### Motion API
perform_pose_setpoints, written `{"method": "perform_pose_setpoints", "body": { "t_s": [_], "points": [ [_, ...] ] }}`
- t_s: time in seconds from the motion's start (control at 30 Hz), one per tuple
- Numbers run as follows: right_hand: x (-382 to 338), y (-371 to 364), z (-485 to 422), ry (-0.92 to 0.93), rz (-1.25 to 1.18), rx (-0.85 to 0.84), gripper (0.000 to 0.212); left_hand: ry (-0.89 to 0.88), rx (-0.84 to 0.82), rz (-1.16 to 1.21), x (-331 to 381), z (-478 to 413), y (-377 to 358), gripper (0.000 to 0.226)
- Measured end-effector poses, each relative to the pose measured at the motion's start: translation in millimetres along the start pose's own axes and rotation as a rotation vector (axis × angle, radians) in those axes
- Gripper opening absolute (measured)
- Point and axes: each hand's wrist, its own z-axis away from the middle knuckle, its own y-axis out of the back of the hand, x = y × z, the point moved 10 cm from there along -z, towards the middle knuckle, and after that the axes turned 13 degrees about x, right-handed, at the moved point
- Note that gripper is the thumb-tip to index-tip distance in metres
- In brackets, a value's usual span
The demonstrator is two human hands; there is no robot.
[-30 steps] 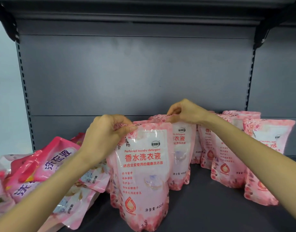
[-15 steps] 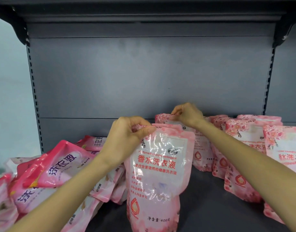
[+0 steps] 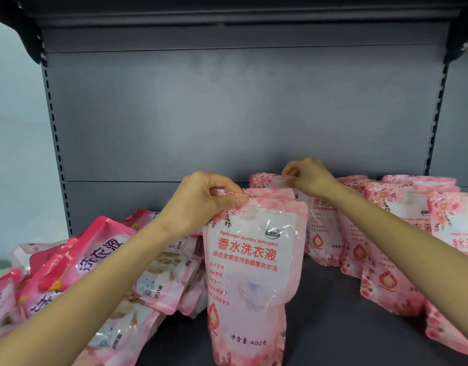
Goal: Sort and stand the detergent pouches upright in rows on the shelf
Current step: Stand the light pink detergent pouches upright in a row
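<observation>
So the left hand (image 3: 201,199) has its thumb and fingers pinched on the top left corner of the front pouch (image 3: 254,260), right on the sealed edge. The pouch hangs straight down from that grip and to the right of the hand, upright, label facing out. Its bottom seems to sit on the dark shelf (image 3: 328,313), near the front edge.

The right hand (image 3: 309,175) is further back and a bit higher. Its fingertips are pinched on the top edge of a rear pouch (image 3: 267,180). That top edge runs out to the left of the hand, and the rest of the pouch is mostly hidden behind the front one. Another pink top edge sits just behind the front pouch, but I can't tell if either hand is touching it.

Off to the right, the standing pouches (image 3: 386,233) are lined up upright, running from the back panel (image 3: 227,114) toward the front, partly under the right forearm. On the left is a messy pile of pouches (image 3: 95,260), lying flat and overlapping, with the left forearm crossing over them.
</observation>
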Motion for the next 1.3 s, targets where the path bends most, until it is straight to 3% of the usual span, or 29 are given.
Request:
{"method": "perform_pose_setpoints", "body": {
  "t_s": [0.07,0.27,0.4,0.5,0.57,0.63,0.7,0.8,1.0,1.3],
  "points": [
    [2,5,-1,-0.01,-0.002,0.04,0.01,0.01,-0.014,-0.004,1,0,1,0.008],
    [2,9,-3,-0.036,-0.005,0.133,0.016,0.015,0.014,0.008,1,2,6,0.007],
    [3,3,-1,-0.025,0.004,0.052,0.009,0.006,0.033,0.01,0,4,6,0.006],
    [-7,11,0,0.04,0.019,0.076,0.027,-0.001,0.038,0.022,-2,3,5,0.007],
    [-28,23,8,0.078,-0.137,0.102,0.027,0.003,0.043,0.028,-4,3,4,0.007],
    [-51,31,24,0.047,-0.398,0.023,0.019,0.002,0.049,0.034,-5,2,5,0.007],
    [-74,34,43,0.019,-0.52,-0.138,0.027,-0.009,0.058,0.05,-6,3,7,0.006],
    [-94,36,70,0.074,-0.414,-0.331,0.04,-0.019,0.062,0.095,-4,6,12,0.005],
    [-104,35,90,0.134,-0.389,-0.439,0.022,-0.029,0.064,0.136,-2,13,23,0.015],
    [-93,35,79,0.152,-0.314,-0.215,0.01,0.032,0.043,0.14,1,21,25,0.019]
  ]
}}
